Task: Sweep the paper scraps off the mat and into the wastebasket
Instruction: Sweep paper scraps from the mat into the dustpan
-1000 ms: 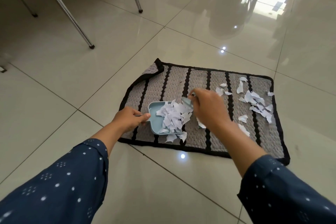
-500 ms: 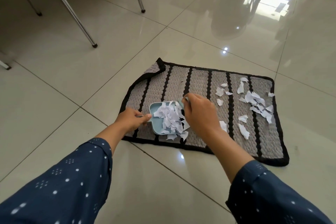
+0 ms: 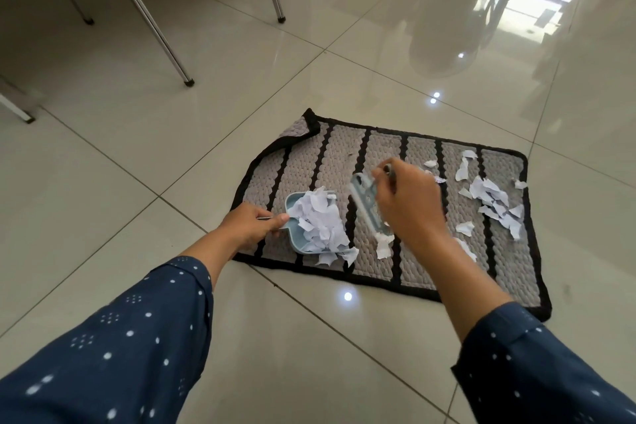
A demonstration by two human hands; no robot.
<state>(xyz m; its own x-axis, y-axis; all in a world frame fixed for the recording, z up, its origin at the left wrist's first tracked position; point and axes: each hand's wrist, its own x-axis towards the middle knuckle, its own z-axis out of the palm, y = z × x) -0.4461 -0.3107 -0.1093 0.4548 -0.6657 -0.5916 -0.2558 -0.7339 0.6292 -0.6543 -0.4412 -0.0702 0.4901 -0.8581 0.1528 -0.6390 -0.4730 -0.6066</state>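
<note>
Paper scraps (image 3: 318, 220) fill the light-blue dustpan (image 3: 296, 238) on the mat (image 3: 420, 262); left hand (image 3: 251, 227) grips its handle, right hand (image 3: 409, 206) grips a small brush (image 3: 366, 206).

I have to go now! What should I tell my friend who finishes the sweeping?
Left hand holds the blue dustpan flat on the mat; it is heaped with paper scraps.
Right hand grips the small brush, just right of the pan.
Done: one pile swept in.
Left: loose scraps at the mat's right side, a few by the pan. No wastebasket in view.
</note>
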